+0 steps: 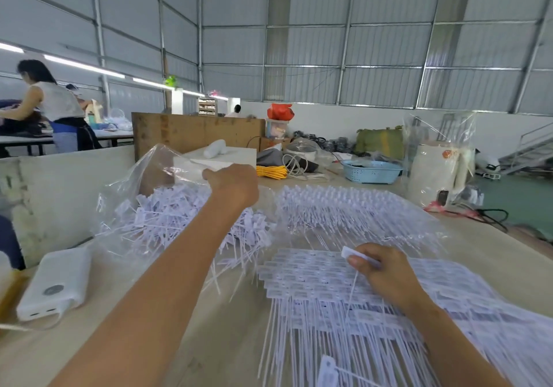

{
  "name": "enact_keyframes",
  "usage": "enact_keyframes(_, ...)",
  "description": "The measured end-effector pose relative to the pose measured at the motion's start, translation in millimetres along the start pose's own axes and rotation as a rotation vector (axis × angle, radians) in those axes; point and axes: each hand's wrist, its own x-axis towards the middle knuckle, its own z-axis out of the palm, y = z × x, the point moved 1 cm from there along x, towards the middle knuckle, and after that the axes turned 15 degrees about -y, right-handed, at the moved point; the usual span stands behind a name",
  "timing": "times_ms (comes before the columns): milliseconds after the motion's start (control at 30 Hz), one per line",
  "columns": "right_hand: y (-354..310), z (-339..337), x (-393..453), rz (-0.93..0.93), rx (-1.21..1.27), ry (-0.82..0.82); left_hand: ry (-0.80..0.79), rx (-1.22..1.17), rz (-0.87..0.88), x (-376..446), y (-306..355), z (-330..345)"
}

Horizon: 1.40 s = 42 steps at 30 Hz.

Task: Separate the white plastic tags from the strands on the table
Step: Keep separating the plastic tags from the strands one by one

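White power bank (55,285), blue basket (372,171)

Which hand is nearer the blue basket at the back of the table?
The left hand. It is stretched out over the clear bag of loose tags, left of the blue basket. The right hand pinches a tag much closer to the camera.
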Motion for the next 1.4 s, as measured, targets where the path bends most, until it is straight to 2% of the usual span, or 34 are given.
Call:
enact_keyframes(100,-2.5,-2.0,-1.3,-0.010,0.062,0.002,-0.115,-0.405,0.461,-32.7,66.7,19.3)
enact_keyframes(133,-3.6,-3.3,-1.9,-0.024,0.093,0.005,-0.172,-0.487,0.565,-40.6,86.5,30.9)
enact_keyframes(200,-6.1,-5.7,-3.9,-0.055,0.174,0.005,-0.253,-0.580,0.650,-47.0,113.2,59.6)
enact_keyframes(333,-4.5,-9.0,-6.3,-0.096,0.350,-0.033,-0.410,-0.963,0.621,-45.1,132.9,100.7)
enact_keyframes(400,-2.0,-11.0,-5.5,-0.075,0.368,-0.080,-0.427,-1.107,0.616,-43.7,133.0,106.9)
enact_keyframes(500,7.2,-16.8,-3.8,-0.007,0.228,-0.082,-0.386,-1.223,0.598,-44.0,132.2,108.7)
enact_keyframes(567,11.2,-20.7,-4.8,0.017,0.093,-0.086,-0.414,-1.291,0.581,-47.2,133.5,108.7)
enact_keyframes(700,11.1,-16.8,-7.6,-0.043,0.073,-0.142,-0.379,-1.140,0.580,-48.7,133.6,111.0)
enact_keyframes(767,9.6,-16.0,-6.7,-0.067,0.094,-0.108,-0.343,-1.060,0.559,-47.5,133.2,109.8)
enact_keyframes(833,7.3,-15.4,-4.2,-0.084,0.085,-0.055,-0.342,-1.080,0.503,-47.5,134.9,106.4)
enact_keyframes(900,7.4,-15.6,-1.8,-0.087,0.023,-0.003,-0.457,-1.173,0.393,-47.8,134.0,99.4)
enact_keyframes(967,13.0,-17.0,-2.6,-0.051,-0.099,0.046,-0.706,-1.251,0.335,-50.5,130.8,87.6)
enact_keyframes(1000,17.1,-19.7,-4.1,-0.037,-0.110,0.079,-0.783,-1.255,0.338,-50.6,128.3,81.0)
enact_keyframes(1067,21.8,-27.2,-5.9,-0.046,-0.009,0.155,-0.724,-1.301,0.381,-44.4,121.5,69.6)
enact_keyframes(1167,6.6,-36.8,-6.5,-0.105,0.092,0.264,-0.428,-1.449,0.452,-31.5,114.7,69.9)
enact_keyframes(1233,-6.5,-39.0,-4.3,-0.155,0.069,0.264,-0.348,-1.408,0.448,-29.4,116.0,80.9)
enact_keyframes(1300,-15.7,-37.2,-4.0,-0.214,0.048,0.233,-0.403,-1.405,0.448,-31.7,123.9,92.4)
enact_keyframes(1400,-21.0,-31.9,-3.7,-0.248,-0.033,0.154,-0.580,-1.535,0.507,-41.4,135.7,93.7)
